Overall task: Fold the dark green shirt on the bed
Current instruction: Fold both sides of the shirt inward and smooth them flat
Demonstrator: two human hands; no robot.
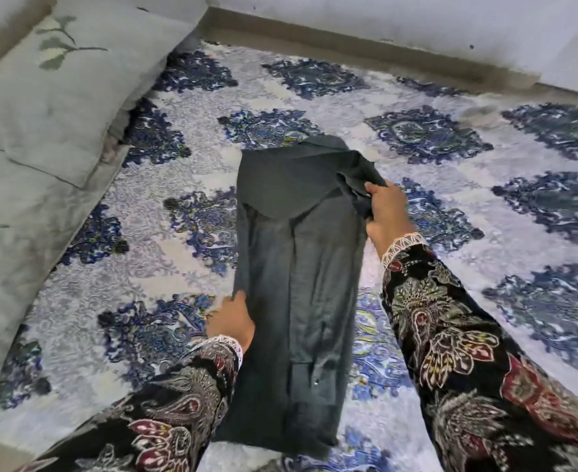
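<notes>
1. The right hand (388,212) is seen right of centre in the frame, closed around a bunched bit of fabric at the upper right corner of the dark green shirt (298,267). That corner is pinched between thumb and fingers and looks slightly lifted and crumpled.
2. The left hand (231,320) is found lower and left of centre, with its fingers tucked over the shirt's left edge, so that edge is gripped too. Exactly how much cloth is held under the palm can't be made out.
3. Both arms are covered by black sleeves (458,342) with a paisley and floral print, finished with white lace at the cuffs.
4. The shirt itself is laid out as a long narrow strip down the middle of the frame, already folded in lengthwise, running from just above centre down to the bottom edge. A flap is folded across its upper end.
5. It's lying on the bed (451,267), which is covered by a white and lilac sheet printed with dark blue medallions.
6. A pale green pillow (69,97) with a leaf sprig design is seen at the upper left, well apart from the shirt.
7. A pale wall (383,15) is seen across the top of the frame.
</notes>
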